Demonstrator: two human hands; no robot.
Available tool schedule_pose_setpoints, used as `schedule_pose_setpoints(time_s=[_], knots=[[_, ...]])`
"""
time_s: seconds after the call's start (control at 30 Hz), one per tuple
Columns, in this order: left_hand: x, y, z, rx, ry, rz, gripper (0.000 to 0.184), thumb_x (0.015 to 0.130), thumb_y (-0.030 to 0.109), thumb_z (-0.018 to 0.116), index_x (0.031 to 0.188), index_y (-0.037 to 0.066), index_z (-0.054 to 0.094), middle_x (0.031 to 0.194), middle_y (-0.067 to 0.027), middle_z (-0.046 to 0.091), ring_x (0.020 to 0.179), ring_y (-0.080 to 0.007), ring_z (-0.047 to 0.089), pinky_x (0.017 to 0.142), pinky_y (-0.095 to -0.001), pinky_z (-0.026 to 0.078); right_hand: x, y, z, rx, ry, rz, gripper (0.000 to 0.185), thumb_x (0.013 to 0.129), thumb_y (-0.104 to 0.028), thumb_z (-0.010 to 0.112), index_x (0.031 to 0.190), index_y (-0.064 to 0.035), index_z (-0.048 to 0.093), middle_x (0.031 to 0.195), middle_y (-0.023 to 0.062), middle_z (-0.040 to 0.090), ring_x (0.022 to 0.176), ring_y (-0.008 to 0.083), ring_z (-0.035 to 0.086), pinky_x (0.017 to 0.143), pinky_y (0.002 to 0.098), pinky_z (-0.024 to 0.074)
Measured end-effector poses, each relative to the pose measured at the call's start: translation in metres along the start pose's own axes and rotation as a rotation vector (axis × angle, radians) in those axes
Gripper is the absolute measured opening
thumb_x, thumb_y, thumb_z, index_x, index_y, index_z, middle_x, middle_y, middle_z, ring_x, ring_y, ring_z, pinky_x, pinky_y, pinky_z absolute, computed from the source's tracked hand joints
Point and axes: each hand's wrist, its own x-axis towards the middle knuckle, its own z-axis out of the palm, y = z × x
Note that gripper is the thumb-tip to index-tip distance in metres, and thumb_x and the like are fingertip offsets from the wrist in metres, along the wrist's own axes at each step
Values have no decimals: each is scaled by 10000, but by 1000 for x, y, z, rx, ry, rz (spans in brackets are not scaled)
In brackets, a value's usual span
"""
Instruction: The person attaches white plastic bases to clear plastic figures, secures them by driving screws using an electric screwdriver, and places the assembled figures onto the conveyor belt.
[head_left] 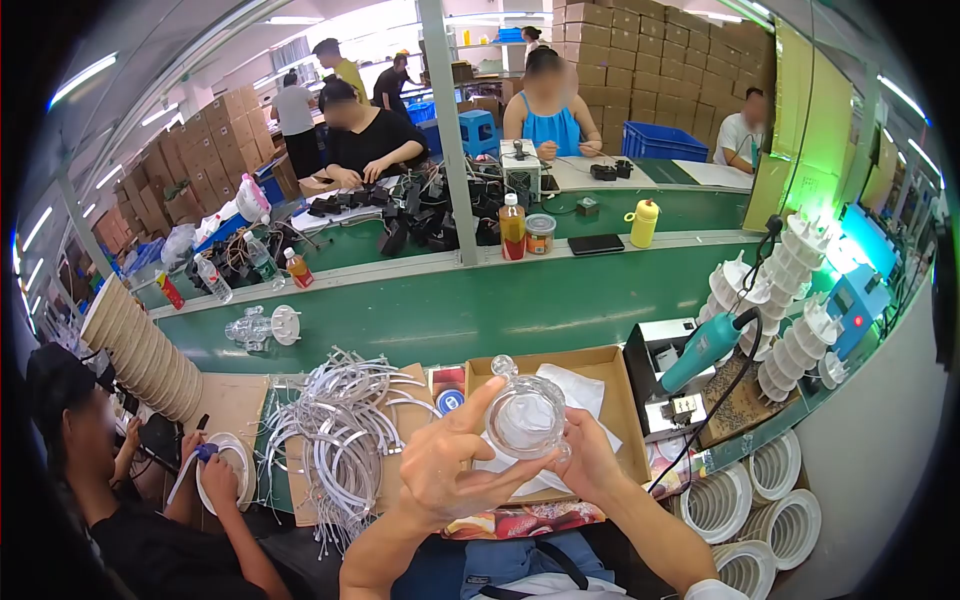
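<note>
Both hands hold a clear, round, transparent part with a small ringed knob at its top, above an open cardboard tray. My left hand grips its left side and lower edge with bent fingers. On the other side, my right hand has its fingers against the lower right edge. White sheets lie in the tray behind the part. A heap of white and grey cables is left of my left hand.
A teal power tool rests on a metal box at the right, beside stacked white parts. White rings are piled lower right. A co-worker sits at the left, handling a white ring. Bottles line the divider rail.
</note>
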Motion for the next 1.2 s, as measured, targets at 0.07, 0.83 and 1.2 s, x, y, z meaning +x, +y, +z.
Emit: schedule_pose_setpoints(time_s=[0.07,0.83,1.2], knots=[[-1,0,0,-9,5,-4,631,553,172,920,841,50,372,1015,-332,621,832,-322,690,663,-337,568,2,2,-4,27,-15,15,399,967,-290,314,1267,-52,428,1180,83,568,1027,195,568,847,379,495],[-109,-23,-63,-318,72,-672,845,587,216,787,1299,-5,388,1225,-173,477,1078,-267,540,935,-391,463,19,-23,-11,108,20,-197,467,913,-455,513,1126,-42,567,1004,130,667,928,240,653,826,380,525],[-121,-17,-37,254,-637,-712,746,591,147,766,1226,-81,448,823,-196,650,758,-337,667,729,-372,523,18,-30,2,153,-89,-244,275,852,-281,642,986,-44,610,926,132,670,900,242,653,852,379,505]])
